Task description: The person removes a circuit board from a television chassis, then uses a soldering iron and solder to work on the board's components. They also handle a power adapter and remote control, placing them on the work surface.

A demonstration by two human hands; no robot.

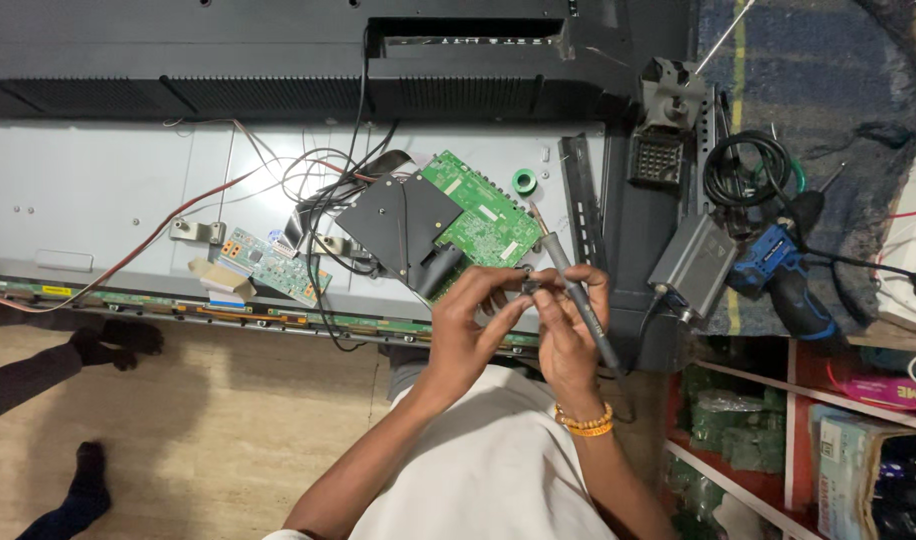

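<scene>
Your right hand (570, 325) holds the soldering iron (578, 295) in a closed grip, long axis running up-left, tip toward the green circuit board (478, 215). Your left hand (473, 320) pinches its barrel, just below the board.

Circuit board (478, 215) lay on the opened panel (88, 190), smaller board (268, 262) to its left, solder roll (524, 181) just right, cordless drill (783, 275) far right beside coiled cable (743, 165), both hands (523, 325) in front.
</scene>
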